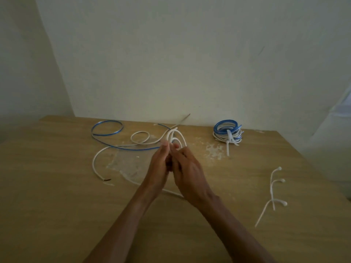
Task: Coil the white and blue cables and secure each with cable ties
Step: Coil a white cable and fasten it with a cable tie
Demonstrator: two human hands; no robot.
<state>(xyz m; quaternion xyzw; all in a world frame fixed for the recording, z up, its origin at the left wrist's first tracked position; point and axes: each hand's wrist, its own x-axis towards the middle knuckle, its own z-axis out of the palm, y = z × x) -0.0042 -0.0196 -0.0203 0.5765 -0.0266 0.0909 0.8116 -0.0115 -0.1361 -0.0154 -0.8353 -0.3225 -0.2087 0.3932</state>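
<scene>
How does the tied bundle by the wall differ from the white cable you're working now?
The tied bundle is fully coiled, mixes blue and white strands, is cinched with a cable tie and lies untouched. The white cable has few loops, pinched between both hands, its tail sprawling loose, untied. Both lie on the wooden table.

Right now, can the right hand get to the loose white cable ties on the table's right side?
Probably yes, once freed: the right hand is shut on the white cable with the left hand, but nothing lies between it and the loose white cable ties.
</scene>
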